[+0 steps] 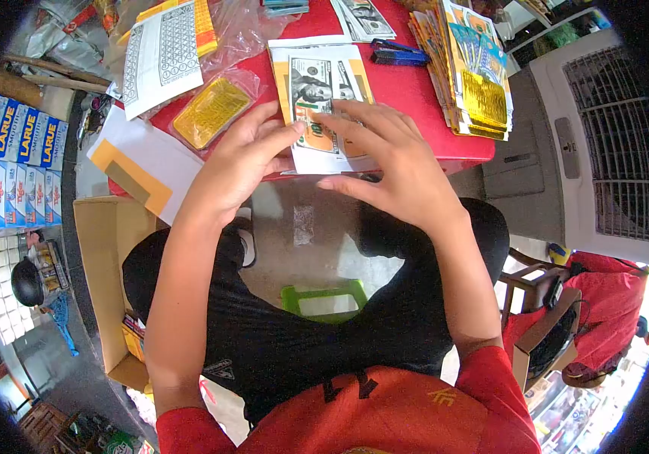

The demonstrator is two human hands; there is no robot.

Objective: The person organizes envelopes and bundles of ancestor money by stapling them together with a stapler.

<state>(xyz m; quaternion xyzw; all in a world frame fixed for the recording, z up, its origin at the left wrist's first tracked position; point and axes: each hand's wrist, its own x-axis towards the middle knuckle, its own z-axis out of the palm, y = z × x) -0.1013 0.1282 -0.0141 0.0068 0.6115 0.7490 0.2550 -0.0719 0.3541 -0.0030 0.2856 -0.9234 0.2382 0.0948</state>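
Printed notes (pixel 313 83) lie on white and orange sheets near the front edge of the red table (pixel 468 149). My left hand (pixel 245 155) rests at the left side of these sheets, thumb and fingers apart, touching the notes with the thumb. Over their right side is my right hand (pixel 396 151), its fingers spread and its fingertips on the notes. A gold pack in clear plastic (pixel 213 113) lies left of my left hand. Beyond my right hand sits a dark blue stapler (pixel 400 53).
A thick stack of papers (pixel 453 76) with gold sheets stands at the table's right. Patterned white sheets (pixel 161 57) lie at the left, above a loose white and orange sheet (pixel 146 163). A cardboard box (pixel 101 280) is on the floor, left of my legs.
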